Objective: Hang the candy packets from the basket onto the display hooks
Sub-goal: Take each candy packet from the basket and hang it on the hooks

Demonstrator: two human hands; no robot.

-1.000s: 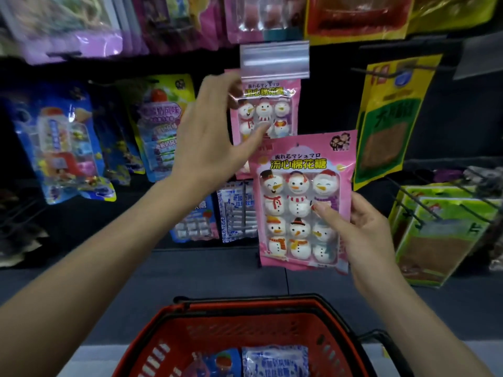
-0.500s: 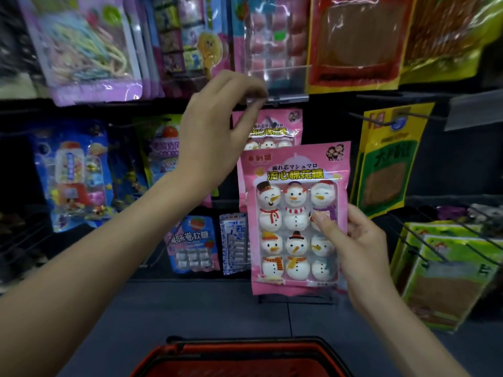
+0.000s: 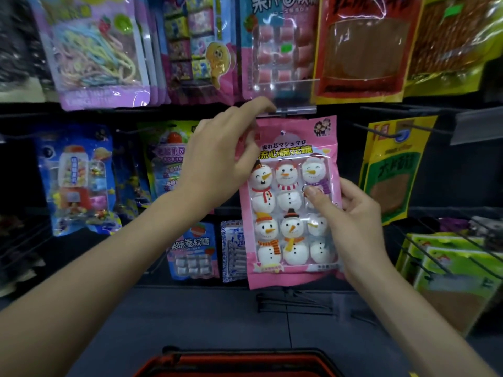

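Pink snowman packet [image 3: 292,202] upright against the rack, its top just under the clear price tag [image 3: 294,96]. Right hand [image 3: 356,221] clamps its right edge, thumb on the front. Left hand [image 3: 217,164]: fingers loosely apart at the packet's top-left corner, grip unclear.

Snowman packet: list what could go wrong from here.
1. The right hand grips the snowman packet only at its right edge, so it may tilt and its hang hole may not catch.
2. The left hand touches the clear tag flap; if it drops, it could block the packet's top.
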